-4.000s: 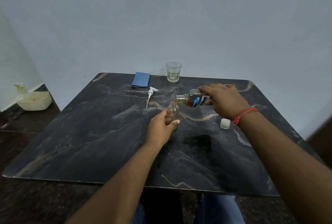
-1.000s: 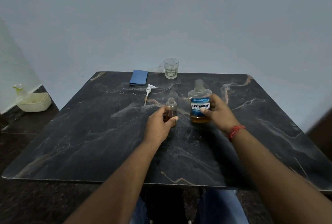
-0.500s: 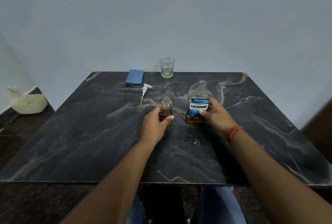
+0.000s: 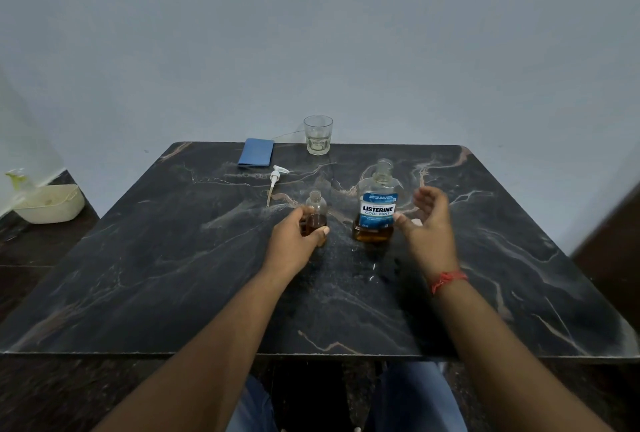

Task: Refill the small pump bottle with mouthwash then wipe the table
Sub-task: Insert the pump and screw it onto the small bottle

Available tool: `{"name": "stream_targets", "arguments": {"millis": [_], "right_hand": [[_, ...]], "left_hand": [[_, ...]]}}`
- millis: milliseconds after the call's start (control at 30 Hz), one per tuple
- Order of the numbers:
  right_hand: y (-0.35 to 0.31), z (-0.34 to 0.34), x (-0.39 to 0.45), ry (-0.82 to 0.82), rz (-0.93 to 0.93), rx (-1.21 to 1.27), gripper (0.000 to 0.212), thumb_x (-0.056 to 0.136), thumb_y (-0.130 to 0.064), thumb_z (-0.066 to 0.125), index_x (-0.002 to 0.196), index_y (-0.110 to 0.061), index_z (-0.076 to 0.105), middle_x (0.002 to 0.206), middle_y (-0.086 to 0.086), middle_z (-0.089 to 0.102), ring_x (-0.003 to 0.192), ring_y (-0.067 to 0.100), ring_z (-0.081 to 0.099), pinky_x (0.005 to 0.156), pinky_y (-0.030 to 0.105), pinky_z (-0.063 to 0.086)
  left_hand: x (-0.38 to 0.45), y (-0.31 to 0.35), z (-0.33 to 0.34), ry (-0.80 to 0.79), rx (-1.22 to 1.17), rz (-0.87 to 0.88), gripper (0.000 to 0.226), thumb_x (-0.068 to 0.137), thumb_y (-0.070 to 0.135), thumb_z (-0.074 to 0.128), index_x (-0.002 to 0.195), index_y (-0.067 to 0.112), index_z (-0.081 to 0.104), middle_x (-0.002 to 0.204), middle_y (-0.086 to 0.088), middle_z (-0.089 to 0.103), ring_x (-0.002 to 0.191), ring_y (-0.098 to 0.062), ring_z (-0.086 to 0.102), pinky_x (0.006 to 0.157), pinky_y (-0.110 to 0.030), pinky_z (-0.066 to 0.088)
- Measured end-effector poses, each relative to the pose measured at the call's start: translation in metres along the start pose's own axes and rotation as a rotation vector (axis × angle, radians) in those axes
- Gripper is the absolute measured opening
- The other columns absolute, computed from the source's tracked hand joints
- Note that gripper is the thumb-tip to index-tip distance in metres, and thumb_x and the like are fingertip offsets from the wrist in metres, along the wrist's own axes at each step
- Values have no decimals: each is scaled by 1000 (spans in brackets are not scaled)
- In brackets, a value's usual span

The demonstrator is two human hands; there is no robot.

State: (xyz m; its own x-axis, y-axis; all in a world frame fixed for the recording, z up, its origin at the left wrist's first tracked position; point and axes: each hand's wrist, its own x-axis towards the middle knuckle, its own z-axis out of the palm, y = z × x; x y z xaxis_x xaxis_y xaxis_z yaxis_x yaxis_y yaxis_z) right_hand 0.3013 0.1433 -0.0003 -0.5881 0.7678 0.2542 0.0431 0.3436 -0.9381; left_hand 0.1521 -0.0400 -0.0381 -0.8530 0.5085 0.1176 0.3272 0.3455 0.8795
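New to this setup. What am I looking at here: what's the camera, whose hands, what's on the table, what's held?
There is no robot here. A person wears one wide-angle camera on the head, looking forward and down, so both forearms reach in from the bottom of the picture.

The surface is a dark marble-patterned table. On it stand a small clear glass bottle part-filled with brown liquid and a larger clear Listerine mouthwash bottle with a blue label, both uncapped. Behind them lie a white pump head with its tube, a folded blue cloth and a clear drinking glass. A cream plastic tub sits off the table at left.

The left hand grips the small bottle. The right hand, with a red thread on the wrist, is open beside the mouthwash bottle and holds nothing.
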Motion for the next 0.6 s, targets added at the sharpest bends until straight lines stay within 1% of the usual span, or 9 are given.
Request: {"name": "stream_targets", "arguments": {"millis": [67,100,200,267,300,400,433,500,600], "right_hand": [[-6,4,-17,126,-89,-21,49,84,-5,72,123,-21,47,124,1,54,111,13,56,96,29,50],[-9,8,-26,133,-130,-24,45,84,-5,72,119,-21,49,118,2,55,103,12,58,90,28,52],[-14,24,-48,16,-218,-4,39,84,-3,70,112,-23,51,108,0,57,93,4,59,81,17,52],[-16,38,-57,-73,-244,-22,38,85,-4,70,110,-26,52,106,-2,57,92,3,59,80,14,50],[-17,46,-59,-111,-252,-41,37,85,-5,70,110,-26,53,106,-2,57,92,5,59,81,15,50],[-21,69,-59,-201,-243,-85,34,85,-8,70,109,-26,53,106,-1,58,95,13,60,84,24,52],[-22,76,-58,-226,-229,-91,34,85,-8,71,108,-25,53,106,-1,58,96,14,60,85,27,53],[-25,92,-55,-270,-209,-110,32,86,-10,71,108,-24,54,107,-2,57,96,13,60,86,28,54],[-28,114,-48,-307,-213,-152,28,87,-13,70,108,-22,55,107,-4,56,96,10,58,86,27,53]], "left_hand": [[0,0,-4,7,10,-11,41,88,29,76,125,31,59,108,18,64,104,-4,62,82,-18,46],[0,-1,-8,11,11,-14,39,88,29,76,123,33,59,104,21,63,103,-3,62,79,-16,44],[-2,-6,-22,31,18,-16,36,88,29,76,117,38,58,99,22,63,102,-3,63,80,-18,46],[-4,-11,-36,49,34,-27,38,89,29,76,123,32,60,107,17,66,103,-5,63,87,-25,50],[-5,-15,-44,61,40,-36,39,89,29,76,125,30,60,111,14,67,104,-6,64,90,-28,52],[-6,-27,-71,100,38,-63,35,89,28,75,122,28,61,111,11,69,104,-9,65,93,-33,54],[-6,-31,-79,113,45,-72,33,89,27,76,119,29,61,107,12,69,103,-9,66,91,-31,53],[-7,-40,-97,140,59,-82,33,89,27,76,117,31,60,100,18,65,98,-5,64,83,-22,50],[-8,-50,-116,152,55,-82,38,89,27,76,124,28,60,102,18,64,94,3,61,78,-15,45]]}}
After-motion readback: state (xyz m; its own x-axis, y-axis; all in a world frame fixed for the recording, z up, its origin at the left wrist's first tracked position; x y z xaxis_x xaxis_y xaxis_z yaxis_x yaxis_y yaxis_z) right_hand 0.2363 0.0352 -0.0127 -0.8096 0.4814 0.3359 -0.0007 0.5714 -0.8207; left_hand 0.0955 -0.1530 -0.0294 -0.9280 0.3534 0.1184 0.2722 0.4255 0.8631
